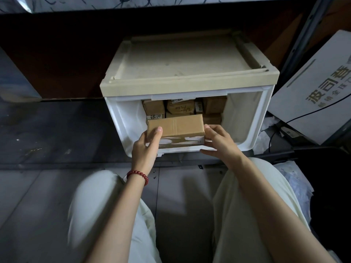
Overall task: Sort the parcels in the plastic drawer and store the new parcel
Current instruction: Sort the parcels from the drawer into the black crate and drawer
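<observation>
A white plastic drawer (245, 118) with a beige top stands pulled open on the floor. Several brown cardboard parcels (180, 108) are stacked at its back. In front of them a long brown parcel (175, 125) lies across the drawer, above another parcel with a torn white label (180, 140). My left hand (145, 147) grips the long parcel's left end, thumb on top. My right hand (220, 141) holds its right end, fingers curled round the corner.
A large grey carton with printed characters (315, 88) leans at the right, with a black cable and plastic wrap (292, 177) below it. My knees in pale trousers (91, 202) frame the grey floor. A dark board stands behind the drawer.
</observation>
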Demonstrator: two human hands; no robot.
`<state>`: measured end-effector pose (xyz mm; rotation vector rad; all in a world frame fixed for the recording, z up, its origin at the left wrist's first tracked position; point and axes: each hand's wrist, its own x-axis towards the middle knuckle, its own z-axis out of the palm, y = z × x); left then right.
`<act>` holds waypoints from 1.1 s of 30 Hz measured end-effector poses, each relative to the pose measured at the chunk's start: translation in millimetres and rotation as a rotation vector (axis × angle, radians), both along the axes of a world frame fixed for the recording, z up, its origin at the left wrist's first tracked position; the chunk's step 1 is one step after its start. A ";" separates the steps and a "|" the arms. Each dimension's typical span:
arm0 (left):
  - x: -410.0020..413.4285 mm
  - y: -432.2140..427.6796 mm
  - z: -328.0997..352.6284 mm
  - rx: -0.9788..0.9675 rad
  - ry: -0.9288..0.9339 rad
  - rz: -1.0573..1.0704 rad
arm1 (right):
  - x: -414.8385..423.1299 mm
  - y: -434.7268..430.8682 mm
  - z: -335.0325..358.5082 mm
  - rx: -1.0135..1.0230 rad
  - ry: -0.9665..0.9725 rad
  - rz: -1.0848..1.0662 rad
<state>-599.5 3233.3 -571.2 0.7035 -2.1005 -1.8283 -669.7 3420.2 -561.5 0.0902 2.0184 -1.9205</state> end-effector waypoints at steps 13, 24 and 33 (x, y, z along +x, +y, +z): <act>3.0 6.3 2.1 -0.200 0.193 0.023 | -4.9 -0.1 -3.5 -0.034 -0.182 -0.068; 3.5 9.6 -1.6 -0.241 0.238 -0.030 | -5.6 1.9 -1.8 -0.059 -0.191 -0.069; 2.0 -0.5 -15.5 -0.477 0.064 -0.059 | -9.4 5.4 -3.4 0.065 -0.113 -0.068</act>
